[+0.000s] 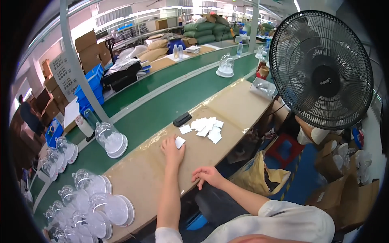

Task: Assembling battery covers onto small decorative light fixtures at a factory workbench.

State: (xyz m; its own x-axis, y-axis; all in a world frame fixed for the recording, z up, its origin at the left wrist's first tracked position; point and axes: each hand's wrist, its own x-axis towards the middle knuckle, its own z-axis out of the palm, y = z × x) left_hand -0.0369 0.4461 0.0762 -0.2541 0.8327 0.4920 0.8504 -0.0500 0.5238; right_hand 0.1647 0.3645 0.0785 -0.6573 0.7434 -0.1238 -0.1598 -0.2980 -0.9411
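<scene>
My left hand rests on the tan tabletop, its fingers closed on a small white square card. Just beyond it, another white card lies by a loose pile of several white cards. Behind the cards sits a small black case-like object. At the table's near edge is my right hand, its fingers loosely bent and apart, with nothing in them.
Several clear domes with white bases crowd the table's left end; more stand on the green conveyor. A large black fan looms at right. Below the table edge is a yellow bag. A co-worker's arm shows behind the fan.
</scene>
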